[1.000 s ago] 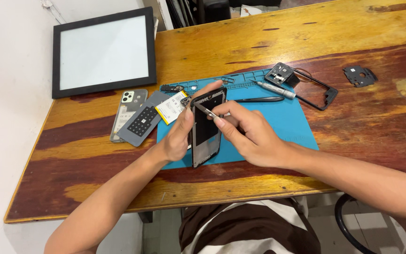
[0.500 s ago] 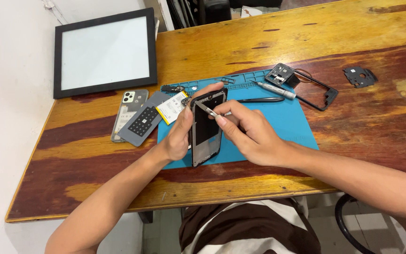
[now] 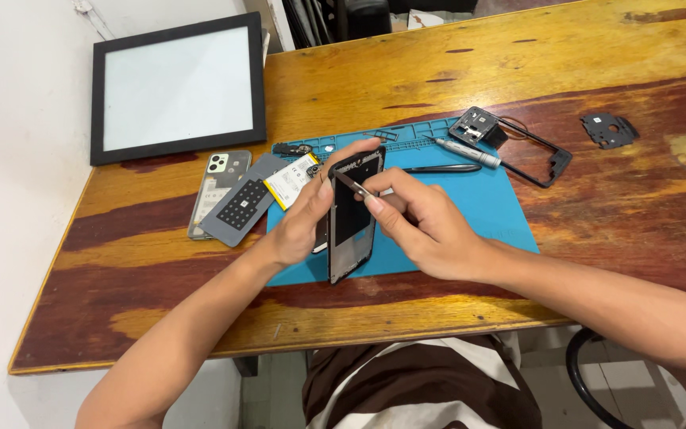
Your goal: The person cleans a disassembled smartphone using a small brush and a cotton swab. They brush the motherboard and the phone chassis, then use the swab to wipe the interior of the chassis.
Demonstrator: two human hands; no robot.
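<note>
- Wooden table (image 3: 470,71), glossy, streaked yellow and dark red-brown, filling most of the view.
- Black-framed panel (image 3: 178,86) with a pale blank face, lying flat at the far left corner of the table.
- Blue work mat (image 3: 486,202) in the middle of the table, right under both hands.
- Left hand (image 3: 299,226) wrapped around the left edge of the opened phone (image 3: 352,214), fingers curled shut on it, thumb up along the top corner.
- Right hand (image 3: 430,226) on the other side, fingertips pinched tight on a thin metal tool (image 3: 353,185), tip poking at the upper part of the phone.
- Opened phone itself tilted up on its long edge over the near-left part of the mat, dark inside facing right, bottom end resting near the mat's front edge.
- Grey phone back cover (image 3: 217,191) with the camera cutout, flat on the wood left of the mat.
- Grey slab with a dotted grid (image 3: 241,208) overlapping that cover.
- White and yellow battery (image 3: 291,179) just beside it, at the mat's left edge.
- Black plastic frame (image 3: 529,151) past the right side of the mat, half on the wood.
- Silver screwdriver (image 3: 464,151) and dark tweezers (image 3: 442,168) lying on the far part of the mat.
- Small black bracket piece (image 3: 609,129) alone on the wood, well off to the right.
</note>
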